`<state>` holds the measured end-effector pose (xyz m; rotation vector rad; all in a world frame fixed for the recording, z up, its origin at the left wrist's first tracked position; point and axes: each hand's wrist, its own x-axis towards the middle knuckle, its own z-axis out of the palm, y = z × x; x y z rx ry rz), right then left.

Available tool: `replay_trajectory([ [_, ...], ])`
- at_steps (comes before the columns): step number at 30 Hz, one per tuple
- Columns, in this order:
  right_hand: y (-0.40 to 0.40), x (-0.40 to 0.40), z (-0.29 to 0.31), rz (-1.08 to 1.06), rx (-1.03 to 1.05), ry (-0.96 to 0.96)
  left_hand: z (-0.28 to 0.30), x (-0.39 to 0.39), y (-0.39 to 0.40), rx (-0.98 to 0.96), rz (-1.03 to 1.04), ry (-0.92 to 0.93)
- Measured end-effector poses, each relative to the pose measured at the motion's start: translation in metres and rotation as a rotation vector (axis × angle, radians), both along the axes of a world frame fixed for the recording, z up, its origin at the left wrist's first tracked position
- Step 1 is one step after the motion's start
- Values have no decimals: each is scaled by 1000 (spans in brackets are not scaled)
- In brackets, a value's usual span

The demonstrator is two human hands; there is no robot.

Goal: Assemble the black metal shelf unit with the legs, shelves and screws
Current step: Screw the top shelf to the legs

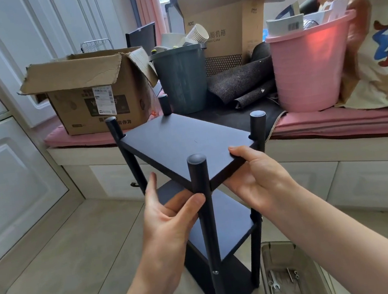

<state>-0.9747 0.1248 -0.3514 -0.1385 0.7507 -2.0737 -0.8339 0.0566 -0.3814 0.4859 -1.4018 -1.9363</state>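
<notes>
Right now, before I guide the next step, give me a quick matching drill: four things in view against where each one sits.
Things:
1. left hand
2. right hand
3. wrench
4. paper cups

Places:
A. in the grey bin
B. thumb on the top shelf, fingers under its edge
C. in the clear tray on the floor
D. on the near front leg

Pairs: 1-D, 2-B, 3-C, 4-A

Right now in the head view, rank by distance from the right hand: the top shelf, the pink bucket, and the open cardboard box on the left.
1. top shelf: gripped by the right hand at its near edge.
2. pink bucket: behind, on the right of the bench.
3. cardboard box: far left of the bench.
</notes>
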Motion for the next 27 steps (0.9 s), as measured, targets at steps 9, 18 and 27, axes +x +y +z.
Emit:
replay_trajectory([
  [9,7,-4,-2,-68,68,56,-2,3,-7,-184,-36,-27],
  [18,15,-6,0,-34,91,43,-1,2,-10,-148,-38,-11],
  [27,20,-5,1,-20,81,88,0,0,-7,-116,-27,23],
])
